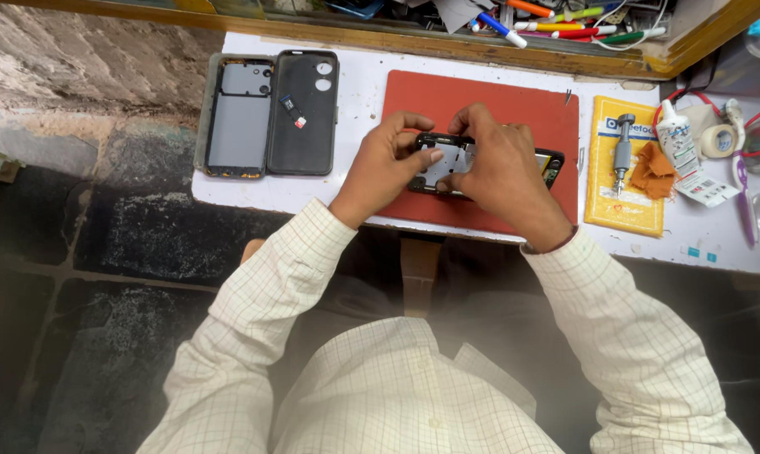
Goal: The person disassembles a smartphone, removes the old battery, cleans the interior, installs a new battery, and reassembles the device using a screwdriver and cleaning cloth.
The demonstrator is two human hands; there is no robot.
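Note:
An opened phone (440, 164) with its back removed lies on a red mat (531, 118) on the white table (355, 92). My left hand (388, 160) grips the phone's left end, thumb pressed on its metal inside. My right hand (497, 164) covers the phone's middle, with fingers curled over its top edge and thumb on the inner plate. Only the phone's black right end (552, 164) shows past my right hand.
A phone back frame (239, 118) and a black case (302, 113) with a small card on it lie at the left. On the right sit a yellow pad (623, 206) with a screwdriver (623, 151), an orange cloth (653, 172), a glue tube (675, 139) and tape (719, 140). Pens (565, 25) fill a wooden tray behind.

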